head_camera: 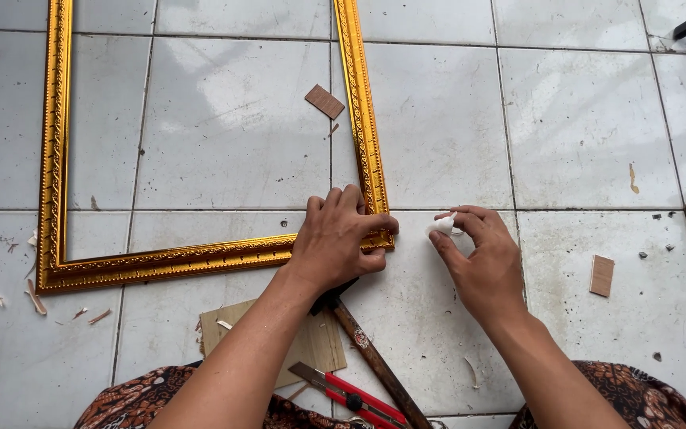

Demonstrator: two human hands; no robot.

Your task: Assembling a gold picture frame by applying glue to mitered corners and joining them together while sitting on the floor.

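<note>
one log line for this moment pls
left hand: presses gold frame corner | right hand: pinches white lump beside corner | hammer, red cutter on tile floor

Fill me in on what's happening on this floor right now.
A person sits on a white tiled floor working on a gold ornate picture frame. The left hand presses down on the frame's near right corner, while the right hand pinches a small white lump just beside that corner. In front of the knees lie a wooden-handled hammer, a red utility knife and a thin board. Small wood offcuts and shavings are scattered on the tiles.
</note>
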